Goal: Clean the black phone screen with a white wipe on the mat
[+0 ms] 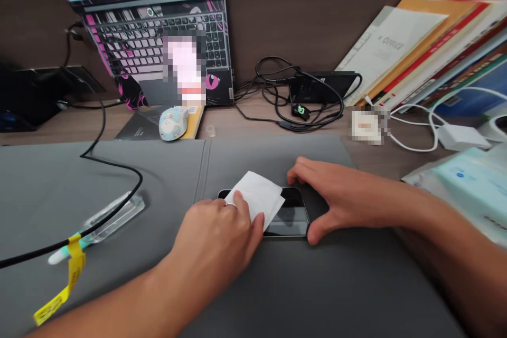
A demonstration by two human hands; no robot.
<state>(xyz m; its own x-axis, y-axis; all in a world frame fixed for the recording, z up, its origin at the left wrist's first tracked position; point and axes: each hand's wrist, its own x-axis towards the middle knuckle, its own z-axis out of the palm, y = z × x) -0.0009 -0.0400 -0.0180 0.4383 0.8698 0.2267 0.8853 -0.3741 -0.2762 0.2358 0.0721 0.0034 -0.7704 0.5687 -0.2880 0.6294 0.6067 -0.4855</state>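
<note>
Over on the left, the black cable (pixel 39 250) with its yellow tag (pixel 76 261) lies across a clear case (pixel 119 216). I'd watch that pair: if the left forearm swings outward, it could snag the cable and drag the case along the mat (pixel 257 296). The mouse (pixel 173 123) sits farther back, well apart from both hands.

Next comes the left hand (pixel 216 232), bent over a folded tissue (pixel 255 193), its thumb and fingers closed on the paper. The tissue lies over the left part of the phone (pixel 293 219), which rests flat on the mat between the two hands. Too hard a push there could tear the paper or send the phone skidding, and any grit caught underneath might scratch the glossy face. The ring on that hand could do the same if it slipped past the tissue.

The right hand (pixel 332 193) makes a wide C around the phone's right end, thumb at the near corner, fingers by the far one. I can't tell from here whether it truly grips; if that hold is loose, the phone could twist under an uneven push.

Farther right, a blue pack (pixel 467 185) lies close beyond the right forearm, so a careless elbow might nudge it.
</note>
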